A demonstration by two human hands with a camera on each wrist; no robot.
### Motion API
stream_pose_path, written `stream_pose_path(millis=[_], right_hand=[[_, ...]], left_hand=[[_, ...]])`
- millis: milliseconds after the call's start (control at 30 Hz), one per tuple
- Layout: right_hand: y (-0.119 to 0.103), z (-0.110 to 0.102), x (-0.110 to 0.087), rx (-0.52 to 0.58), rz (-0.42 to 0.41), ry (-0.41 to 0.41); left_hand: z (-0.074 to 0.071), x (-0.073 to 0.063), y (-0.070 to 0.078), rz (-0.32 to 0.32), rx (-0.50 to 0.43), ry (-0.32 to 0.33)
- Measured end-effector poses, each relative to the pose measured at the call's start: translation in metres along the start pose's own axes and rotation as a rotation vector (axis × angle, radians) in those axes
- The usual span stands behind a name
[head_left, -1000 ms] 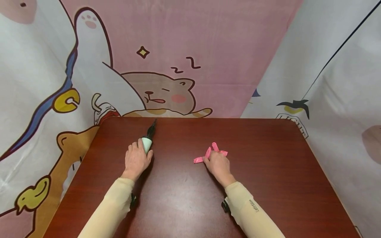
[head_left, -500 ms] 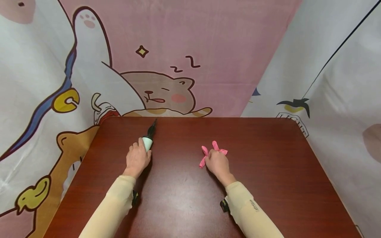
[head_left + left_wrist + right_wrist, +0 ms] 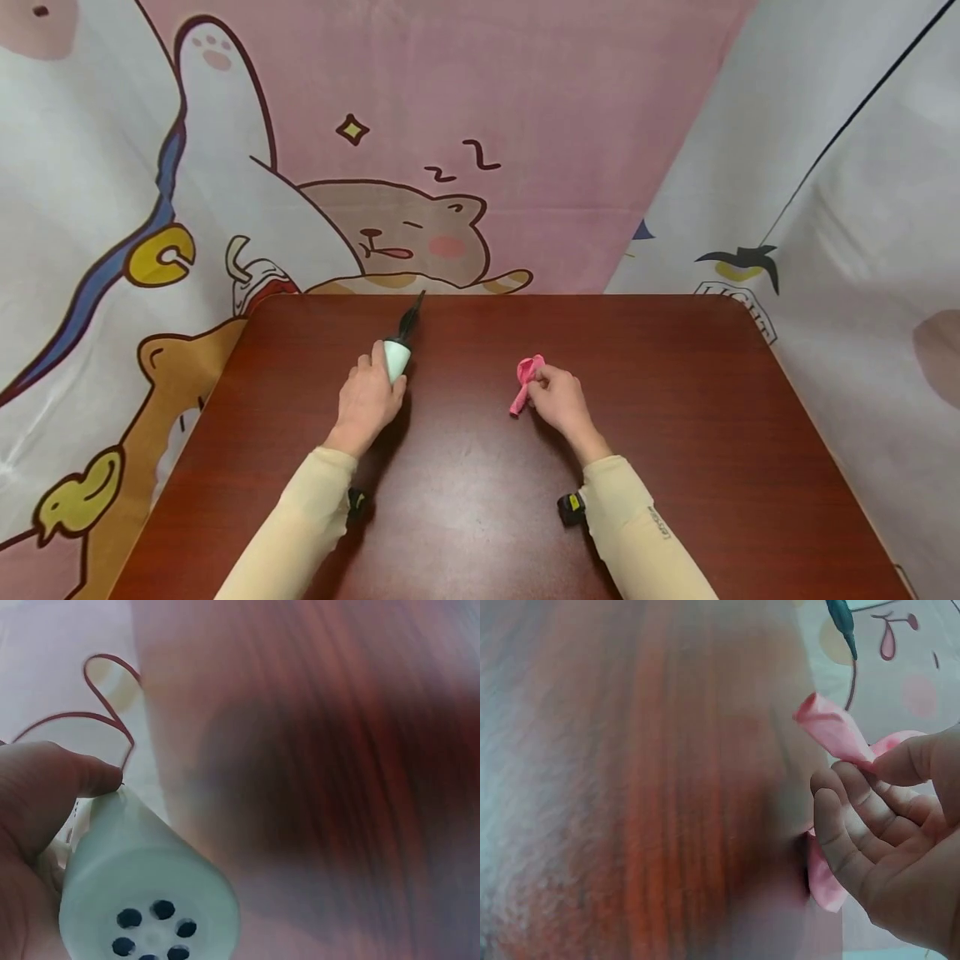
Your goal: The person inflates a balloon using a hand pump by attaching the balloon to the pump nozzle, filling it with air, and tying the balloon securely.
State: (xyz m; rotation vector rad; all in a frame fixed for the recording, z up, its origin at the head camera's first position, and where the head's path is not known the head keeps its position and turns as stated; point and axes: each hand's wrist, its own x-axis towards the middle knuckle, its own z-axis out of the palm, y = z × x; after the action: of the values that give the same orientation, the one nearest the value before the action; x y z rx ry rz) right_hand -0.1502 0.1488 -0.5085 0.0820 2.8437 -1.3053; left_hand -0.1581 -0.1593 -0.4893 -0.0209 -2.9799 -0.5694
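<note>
My left hand [image 3: 367, 402] grips a mint-green hand balloon pump [image 3: 397, 360], fingers and thumb round its barrel. The pump's black tapered nozzle [image 3: 409, 320] points away toward the table's far edge. In the left wrist view the round end of the pump [image 3: 154, 877], with several dark holes, faces the camera. My right hand [image 3: 562, 402] pinches a limp pink balloon [image 3: 519, 400] between thumb and fingers. The right wrist view shows the balloon's open end [image 3: 832, 733] sticking up past the thumb, while another pink part hangs below the fingers. The pump and balloon are apart.
Both hands are over a dark red-brown wooden table [image 3: 675, 417]. Behind its far edge hangs a pink and white cloth [image 3: 570, 125] printed with cartoon animals. A black strapped device [image 3: 572, 508] sits at the right wrist.
My left hand has carried the pump to the right. In my right hand the pink balloon has been gathered from spread-out ends into a loop with its open end toward me.
</note>
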Motion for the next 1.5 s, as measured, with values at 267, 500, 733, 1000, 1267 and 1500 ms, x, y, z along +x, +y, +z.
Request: stream_pose_path(millis=[267, 500, 733, 1000, 1267, 1500], right_hand=[[-0.003, -0.001, 0.004, 0.209, 0.088, -0.045], [-0.008, -0.003, 0.008, 0.475, 0.168, -0.089], [-0.009, -0.009, 0.01, 0.565, 0.202, -0.095], [-0.008, -0.016, 0.01, 0.716, 0.204, -0.103], [-0.005, -0.024, 0.018, 0.749, 0.207, -0.061], [-0.013, -0.034, 0.036, 0.77, 0.24, 0.058]], left_hand=[[-0.002, -0.012, 0.029, 0.01, -0.101, -0.045], [-0.005, -0.022, 0.055, 0.02, -0.199, -0.06], [-0.004, -0.034, 0.072, 0.034, -0.29, -0.068], [-0.007, -0.046, 0.086, 0.032, -0.386, -0.095], [-0.004, -0.055, 0.097, 0.021, -0.479, -0.129], [-0.001, -0.061, 0.109, 0.056, -0.507, -0.159]])
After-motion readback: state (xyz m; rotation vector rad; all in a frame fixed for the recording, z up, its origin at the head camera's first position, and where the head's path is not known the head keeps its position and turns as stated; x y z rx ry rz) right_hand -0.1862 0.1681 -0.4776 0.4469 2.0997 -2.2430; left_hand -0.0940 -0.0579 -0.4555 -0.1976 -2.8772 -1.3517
